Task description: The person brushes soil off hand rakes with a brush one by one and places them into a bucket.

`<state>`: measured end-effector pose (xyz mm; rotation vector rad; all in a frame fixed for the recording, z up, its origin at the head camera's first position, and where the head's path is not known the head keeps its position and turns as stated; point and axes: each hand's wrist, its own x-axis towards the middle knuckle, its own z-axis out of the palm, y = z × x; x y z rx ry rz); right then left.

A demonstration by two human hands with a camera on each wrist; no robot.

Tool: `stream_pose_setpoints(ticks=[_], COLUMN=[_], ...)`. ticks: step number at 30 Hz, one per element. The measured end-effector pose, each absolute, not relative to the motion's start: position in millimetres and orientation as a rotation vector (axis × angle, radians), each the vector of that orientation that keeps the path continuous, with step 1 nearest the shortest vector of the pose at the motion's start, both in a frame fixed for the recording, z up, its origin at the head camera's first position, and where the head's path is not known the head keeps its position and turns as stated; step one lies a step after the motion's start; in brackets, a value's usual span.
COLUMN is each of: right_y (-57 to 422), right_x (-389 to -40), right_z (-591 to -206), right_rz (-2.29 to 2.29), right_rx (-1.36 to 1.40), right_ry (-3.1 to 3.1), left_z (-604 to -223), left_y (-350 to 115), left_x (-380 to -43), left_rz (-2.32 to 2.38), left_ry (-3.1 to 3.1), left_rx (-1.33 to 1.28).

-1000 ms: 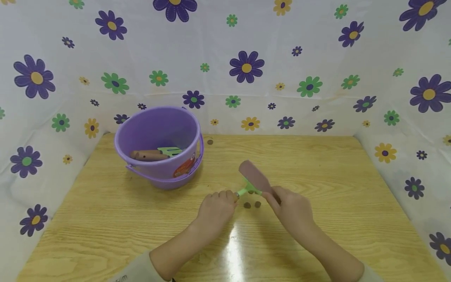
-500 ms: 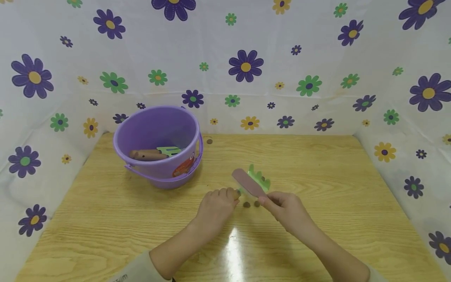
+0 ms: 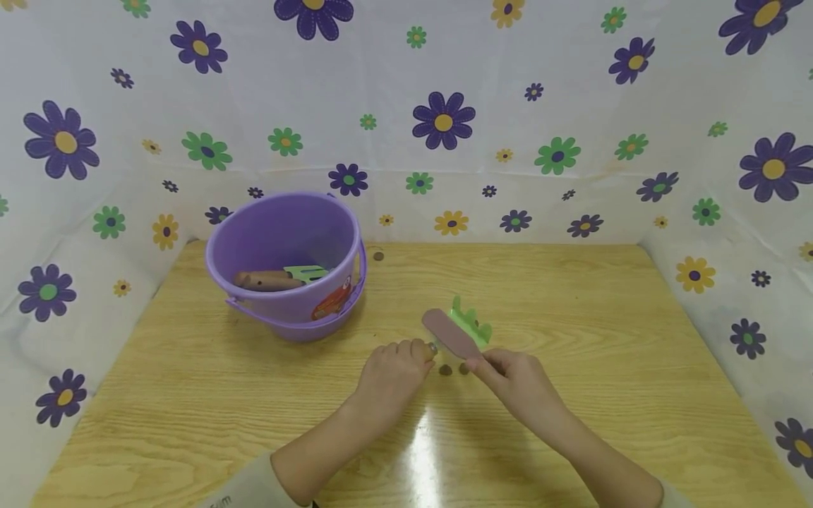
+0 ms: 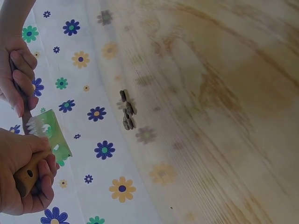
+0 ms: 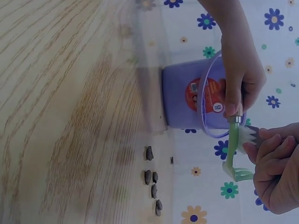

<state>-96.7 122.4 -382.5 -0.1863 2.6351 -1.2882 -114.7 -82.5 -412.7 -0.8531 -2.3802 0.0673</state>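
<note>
In the head view my left hand [image 3: 390,374] grips the wooden handle of a small green hand rake [image 3: 471,324], its short tines pointing away to the right. My right hand [image 3: 524,384] pinches the end of a flat brush with a pinkish-brown back [image 3: 449,333]. The brush lies across the rake, covering its neck in this view. White bristles [image 4: 33,125] show against the green rake head in the left wrist view. Both tools are held above the table. Several small dark stones [image 5: 148,176] lie on the table below.
A purple bucket [image 3: 288,314] stands tilted-looking at the back left, with brown-handled tools [image 3: 269,281] and a green fork head [image 3: 308,274] inside. One stone [image 3: 378,256] lies near the back edge. A flowered white sheet [image 3: 483,63] surrounds the wooden table [image 3: 591,296].
The rake has turned so its tines now show beyond the brush. The brush moved slightly left and toward me, then a little back right. The left hand stayed nearly in place.
</note>
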Motion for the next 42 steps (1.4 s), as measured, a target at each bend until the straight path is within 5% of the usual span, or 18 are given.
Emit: stream_pose_setpoints(ticks=[23,32,42], right_y=[128,128,130], right_x=[-101,-99,-105], right_z=[-397,-409,-414], right_rz=[-0.656,-0.016,0.067], right_rx=[-0.473,-0.877,-1.037], right_ry=[3.213,3.571,3.679], left_z=[-412,-409,-401], left_y=[-82,-82,-78], left_x=[-115,-114,-111], left_rz=[0.128,0.169,0.194], left_ry=[-2.358,-2.405,-2.508], left_rx=[-0.818,-0.823,-0.798])
